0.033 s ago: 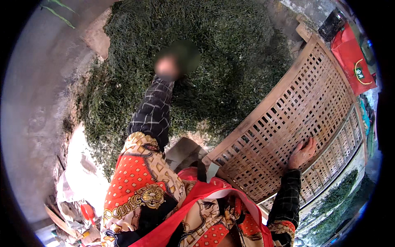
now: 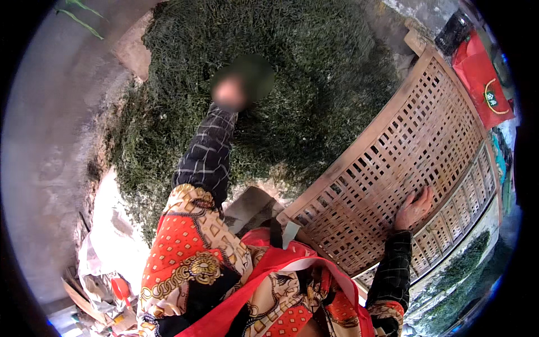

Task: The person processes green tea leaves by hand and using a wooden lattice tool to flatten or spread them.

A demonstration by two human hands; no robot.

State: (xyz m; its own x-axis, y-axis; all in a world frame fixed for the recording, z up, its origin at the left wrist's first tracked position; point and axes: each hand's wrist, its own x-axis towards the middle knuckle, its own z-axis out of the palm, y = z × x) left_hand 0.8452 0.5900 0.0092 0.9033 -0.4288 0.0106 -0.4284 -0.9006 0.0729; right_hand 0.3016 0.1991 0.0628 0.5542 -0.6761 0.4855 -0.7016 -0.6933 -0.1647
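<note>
Lattice tray (image 2: 393, 151) w/ right hand (image 2: 414, 209) flat near edge; left hand (image 2: 230, 95) in greens (image 2: 303, 73).

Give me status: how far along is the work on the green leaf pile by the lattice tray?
Done: a big pile of green leaves already lies heaped on the ground. In hand: the left hand reaches into the pile, blurred, so its grip is unclear; the right hand presses flat on the woven lattice tray, which stands tilted beside the pile. Left: the tray's visible face looks bare, with no leaves on it.
</note>
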